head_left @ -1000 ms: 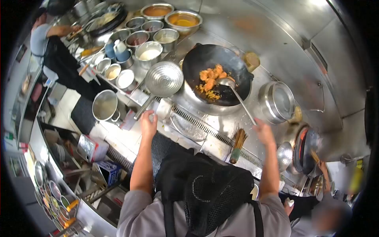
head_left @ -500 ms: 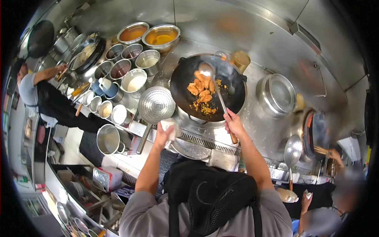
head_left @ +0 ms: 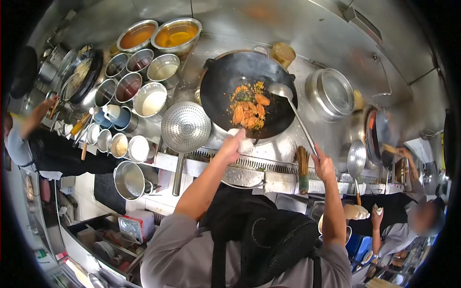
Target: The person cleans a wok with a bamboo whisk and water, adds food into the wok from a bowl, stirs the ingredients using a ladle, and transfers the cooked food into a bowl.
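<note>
A black wok [head_left: 216,96] sits on the range in front of me, holding browned fried pieces [head_left: 247,114] and yellowish crumbly bits. My left hand [head_left: 231,148] is closed on a folded white cloth [head_left: 246,146], pressed against the wok's near rim; any wok handle there is hidden. In my right hand [head_left: 324,166] is the long handle of a steel ladle [head_left: 280,90]. The ladle's bowl is at the right side of the wok, apart from most of the food. A perforated strainer [head_left: 186,126] rests just left of the wok.
Steel pots of sauces and liquids [head_left: 150,99] crowd the left, with two amber-filled bowls [head_left: 176,34] behind. A bamboo brush [head_left: 302,168] stands near my right hand. Nested steel pots [head_left: 331,94] stand right. Co-workers are at left [head_left: 53,149] and right [head_left: 394,211].
My left hand with the cloth has moved right onto the wok's near rim. My right hand has drawn the ladle rightward off the food, which now lies lower and more gathered in the wok.
</note>
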### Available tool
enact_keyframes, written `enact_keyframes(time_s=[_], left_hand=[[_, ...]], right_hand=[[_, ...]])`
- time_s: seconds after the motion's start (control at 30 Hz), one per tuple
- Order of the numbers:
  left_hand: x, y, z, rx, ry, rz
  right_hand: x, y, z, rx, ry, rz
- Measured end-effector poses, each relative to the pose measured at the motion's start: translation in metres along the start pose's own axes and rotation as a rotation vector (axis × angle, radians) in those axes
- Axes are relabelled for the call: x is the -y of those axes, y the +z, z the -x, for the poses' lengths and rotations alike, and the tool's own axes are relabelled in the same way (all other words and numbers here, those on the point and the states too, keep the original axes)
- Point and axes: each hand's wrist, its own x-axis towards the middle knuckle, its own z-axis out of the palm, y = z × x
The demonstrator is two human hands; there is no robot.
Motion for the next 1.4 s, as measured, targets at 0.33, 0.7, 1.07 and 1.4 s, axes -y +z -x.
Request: enact_keyframes(time_s=[0.33, 0.7, 1.07, 1.4], left_hand=[[0.042, 0.011, 0.061, -0.216, 0.121, -0.079], [0.099, 0.032, 0.088, -0.332, 0.221, -0.206], [0.058, 0.027, 0.134, -0.309, 0.026, 0.016], [0.064, 0.028, 0.083, -0.285, 0.164, -0.104]], right_hand=[[0.076, -0.078, 0.065, 0.405, 0.101, -0.289], [0.033, -0.031, 0.032, 0.331, -0.163, -0.178], [0.085, -0.132, 0.060, 0.773, 0.166, -0.231], [0.069, -0.031, 0.027, 0.293, -0.106, 0.088]])
